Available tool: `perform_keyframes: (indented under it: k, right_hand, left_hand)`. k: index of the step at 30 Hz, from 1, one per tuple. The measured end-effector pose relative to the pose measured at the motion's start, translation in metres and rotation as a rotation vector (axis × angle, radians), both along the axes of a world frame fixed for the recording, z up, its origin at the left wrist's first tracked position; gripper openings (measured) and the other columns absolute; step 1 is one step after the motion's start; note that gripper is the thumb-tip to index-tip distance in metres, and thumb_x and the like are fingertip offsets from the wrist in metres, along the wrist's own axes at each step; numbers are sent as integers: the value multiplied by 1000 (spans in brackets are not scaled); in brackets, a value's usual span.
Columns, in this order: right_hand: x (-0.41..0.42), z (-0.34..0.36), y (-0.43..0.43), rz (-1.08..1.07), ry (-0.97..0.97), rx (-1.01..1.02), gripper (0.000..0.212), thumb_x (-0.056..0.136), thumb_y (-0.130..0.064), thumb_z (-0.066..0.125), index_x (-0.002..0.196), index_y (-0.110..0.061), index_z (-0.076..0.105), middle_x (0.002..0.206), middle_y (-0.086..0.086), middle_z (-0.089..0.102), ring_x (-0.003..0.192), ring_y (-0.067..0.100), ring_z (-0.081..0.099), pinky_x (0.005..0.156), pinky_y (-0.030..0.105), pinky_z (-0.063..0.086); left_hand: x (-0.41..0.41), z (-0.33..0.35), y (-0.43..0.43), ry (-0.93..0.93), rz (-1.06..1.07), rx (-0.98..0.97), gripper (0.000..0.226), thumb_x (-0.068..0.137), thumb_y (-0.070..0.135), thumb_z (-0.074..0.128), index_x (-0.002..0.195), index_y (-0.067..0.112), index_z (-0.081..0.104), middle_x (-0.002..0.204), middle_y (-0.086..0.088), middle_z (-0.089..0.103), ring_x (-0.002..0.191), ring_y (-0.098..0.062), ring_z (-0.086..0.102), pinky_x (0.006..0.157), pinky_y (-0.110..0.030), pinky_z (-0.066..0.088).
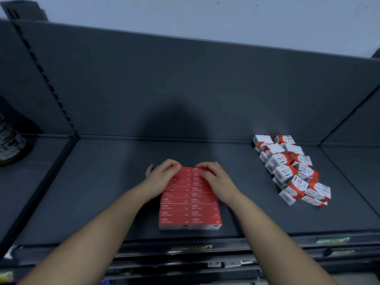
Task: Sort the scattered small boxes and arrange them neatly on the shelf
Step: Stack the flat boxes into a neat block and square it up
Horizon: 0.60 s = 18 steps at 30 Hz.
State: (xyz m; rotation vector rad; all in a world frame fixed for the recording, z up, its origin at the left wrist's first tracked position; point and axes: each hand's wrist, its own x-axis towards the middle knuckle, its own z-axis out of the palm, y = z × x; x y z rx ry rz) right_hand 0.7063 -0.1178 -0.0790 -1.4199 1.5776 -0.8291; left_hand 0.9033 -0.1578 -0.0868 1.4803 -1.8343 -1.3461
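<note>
Left hand and right hand, both with fingers curled over the far end of the red staple boxes; the left grips the far boxes of the left column, the right those of the right column, fingertips nearly meeting at the centre seam. Both forearms reach in from the near edge, 1 on each side of the block.

The red boxes lie flat in 2 tight columns, side by side and touching, forming 1 rectangular block at the centre front of the shelf. The row count under the hands cannot be read.

Well apart to the right, toward the back corner, the white-and-red paper clip boxes sit in a loose heap, tilted at mixed angles.

The shelf surface is matt dark grey, bounded behind by a back panel of the same colour and at left by a slotted upright. A price label strip runs along the front edge. In the neighbouring left bay stands a dark labelled container, partly cut off. Above the unit, a pale wall.
</note>
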Motion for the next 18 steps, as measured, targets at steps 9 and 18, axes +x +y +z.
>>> perform_keyframes:
  k: [9, 18]
  right_hand:
    - [-5, -22, 44, -286, -486, 37, 64, 76, -66, 55, 137, -55, 41, 148, -23, 42, 135, -3, 39, 120, 36, 23]
    - [14, -7, 56, -221, -308, 22, 58, 103, -45, 29, 156, -35, 5, 156, -23, 17, 138, -7, 21, 103, 8, 18]
  left_hand:
    - [20, -11, 39, 680, 304, 167, 60, 100, 57, 23, 151, 26, 28, 156, 15, 28, 143, 1, 23, 120, -27, 13]
    - [-6, 9, 67, 546, 218, 179, 39, 99, 55, 12, 118, 45, 45, 83, 38, 64, 77, 26, 57, 66, 1, 42]
